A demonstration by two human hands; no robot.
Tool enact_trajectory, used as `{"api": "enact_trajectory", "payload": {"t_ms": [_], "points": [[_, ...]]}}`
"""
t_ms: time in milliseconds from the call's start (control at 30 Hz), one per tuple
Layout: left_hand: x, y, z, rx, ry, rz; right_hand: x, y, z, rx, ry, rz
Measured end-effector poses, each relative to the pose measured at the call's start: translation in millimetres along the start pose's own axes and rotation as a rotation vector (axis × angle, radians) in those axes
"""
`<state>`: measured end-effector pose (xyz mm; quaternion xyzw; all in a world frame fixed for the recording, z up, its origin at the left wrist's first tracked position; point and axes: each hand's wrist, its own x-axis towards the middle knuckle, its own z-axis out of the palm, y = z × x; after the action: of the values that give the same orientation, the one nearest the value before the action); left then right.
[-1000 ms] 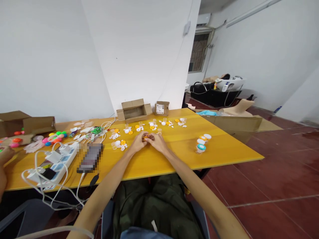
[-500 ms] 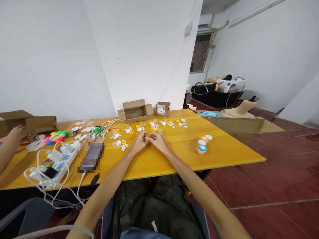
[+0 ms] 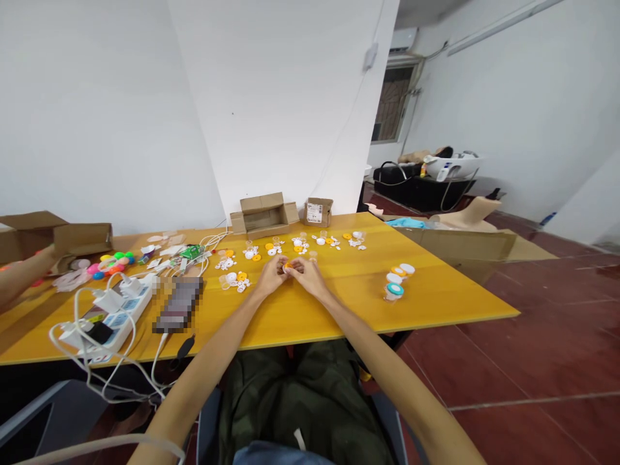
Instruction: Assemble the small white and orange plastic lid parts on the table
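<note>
My left hand [image 3: 272,275] and my right hand [image 3: 307,276] meet above the middle of the yellow table [image 3: 339,310]. Between their fingertips they hold a small orange and white plastic part [image 3: 287,266], mostly covered by the fingers. Both hands are closed around it. Beyond them, groups of loose pieces lie in a row: white discs [image 3: 248,254], orange rings [image 3: 242,276], small white cut-out pieces [image 3: 241,287] and clear cups [image 3: 223,281]. To the right stands a clear cup with a teal ring [image 3: 395,289], beside white lids [image 3: 407,268].
Two cardboard boxes, one open [image 3: 265,218] and one smaller [image 3: 318,212], stand against the wall. At left are a power strip [image 3: 123,313] with tangled white cables, a pixelated phone-like object [image 3: 178,305] and colourful balls [image 3: 113,263]. Another person's arm [image 3: 26,274] reaches toward a cardboard box [image 3: 87,237].
The other person's arm at the left has reached farther toward the cardboard box. My hands stay together in almost the same place, and the view has shifted slightly.
</note>
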<state>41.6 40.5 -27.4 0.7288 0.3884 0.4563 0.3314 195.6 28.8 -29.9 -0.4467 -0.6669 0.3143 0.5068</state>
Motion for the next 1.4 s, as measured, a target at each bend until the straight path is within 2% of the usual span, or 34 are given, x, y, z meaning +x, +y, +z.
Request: {"api": "enact_trajectory", "payload": {"t_ms": [267,1033,1400], "points": [[0.2,-4.6,0.5,-0.088,-0.047,-0.054,-2.3,-5.8,-1.0,-0.037,-0.013,0.008],[0.5,0.4,0.3,-0.305,-0.019,-0.168,-5.4,-3.3,-3.2,-0.213,-0.013,-0.100],[3.2,1.6,-0.7,-0.334,0.007,-0.215,-0.8,2.9,-1.6,0.018,0.053,-0.091]]}}
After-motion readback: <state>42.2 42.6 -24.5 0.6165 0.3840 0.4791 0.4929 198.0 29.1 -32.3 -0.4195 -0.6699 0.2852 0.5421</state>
